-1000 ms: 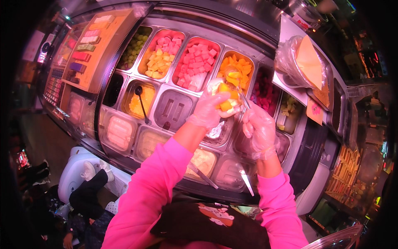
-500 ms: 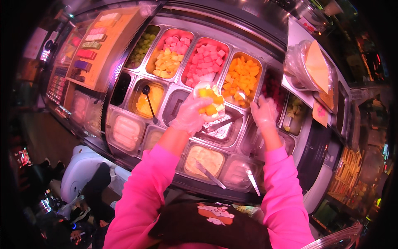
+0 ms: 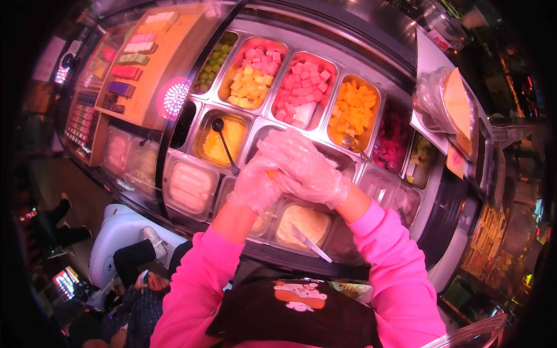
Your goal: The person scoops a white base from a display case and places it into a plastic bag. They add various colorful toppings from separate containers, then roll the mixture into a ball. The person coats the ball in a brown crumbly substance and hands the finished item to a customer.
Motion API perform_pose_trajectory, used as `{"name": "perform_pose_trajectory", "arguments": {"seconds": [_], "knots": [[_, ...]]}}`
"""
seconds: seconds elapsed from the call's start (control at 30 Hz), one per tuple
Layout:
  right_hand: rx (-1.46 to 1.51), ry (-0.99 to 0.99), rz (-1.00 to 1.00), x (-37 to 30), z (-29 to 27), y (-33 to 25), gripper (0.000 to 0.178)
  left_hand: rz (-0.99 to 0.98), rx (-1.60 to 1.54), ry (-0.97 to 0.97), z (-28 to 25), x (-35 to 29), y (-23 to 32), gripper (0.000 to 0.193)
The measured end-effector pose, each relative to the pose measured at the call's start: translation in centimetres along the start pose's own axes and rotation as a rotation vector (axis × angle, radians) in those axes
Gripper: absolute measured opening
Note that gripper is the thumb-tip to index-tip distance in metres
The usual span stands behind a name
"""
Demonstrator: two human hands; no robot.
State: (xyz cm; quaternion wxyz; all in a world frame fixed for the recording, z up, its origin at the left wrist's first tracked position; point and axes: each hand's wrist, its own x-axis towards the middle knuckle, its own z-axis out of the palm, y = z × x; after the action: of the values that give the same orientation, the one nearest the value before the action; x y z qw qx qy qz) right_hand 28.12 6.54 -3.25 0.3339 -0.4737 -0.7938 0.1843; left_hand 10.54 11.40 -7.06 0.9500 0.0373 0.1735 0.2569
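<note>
Left hand (image 3: pixel 259 178), crinkled translucent glove (image 3: pixel 253 195), grasps mostly hidden yellow-orange food (image 3: pixel 271 173); gloved right hand (image 3: pixel 304 165) arches over it, grip indeterminable. Beyond: chunky orange fruit (image 3: pixel 354 107), rounded metal pan (image 3: pixel 336 138).

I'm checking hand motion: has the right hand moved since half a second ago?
Yes, leftward: the right hand was right of the orange fruit pan; now it sits below and left of it, against the left hand.

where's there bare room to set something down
The dark strip between the rightmost front tub and pale side panel looks bare, as does the narrow steel ledge behind the orange cubes. It's crowded centrally, where left hand and right hand meet.
</note>
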Motion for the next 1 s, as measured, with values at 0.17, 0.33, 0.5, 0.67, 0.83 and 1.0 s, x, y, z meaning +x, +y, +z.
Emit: {"name": "perform_pose_trajectory", "arguments": {"seconds": [0.17,0.33,0.5,0.67,0.83,1.0], "knots": [[0.033,-0.021,0.047,1.3,1.3,-0.6,0.068,0.040,-0.143,0.032,-0.5,-1.0,1.0,0.057],[0.088,-0.004,0.074,3.2,2.6,-0.3,0.069,0.071,-0.187,-0.005,-0.4,-1.1,2.0,0.057],[-0.021,0.013,0.091,3.7,2.6,-0.7,0.060,0.159,-0.213,0.064,-0.3,-0.6,2.4,0.059],[0.417,0.131,0.245,4.4,-0.4,4.2,0.041,0.078,-0.207,0.075,-0.6,-0.1,2.7,0.062],[-0.349,-0.195,0.735,5.3,1.8,15.9,0.034,-0.015,-0.181,0.035,-1.0,-0.2,1.6,0.063],[-0.671,-0.170,0.715,3.9,7.8,19.2,0.031,-0.001,-0.176,0.039,-1.6,-0.9,0.9,0.063]]}}
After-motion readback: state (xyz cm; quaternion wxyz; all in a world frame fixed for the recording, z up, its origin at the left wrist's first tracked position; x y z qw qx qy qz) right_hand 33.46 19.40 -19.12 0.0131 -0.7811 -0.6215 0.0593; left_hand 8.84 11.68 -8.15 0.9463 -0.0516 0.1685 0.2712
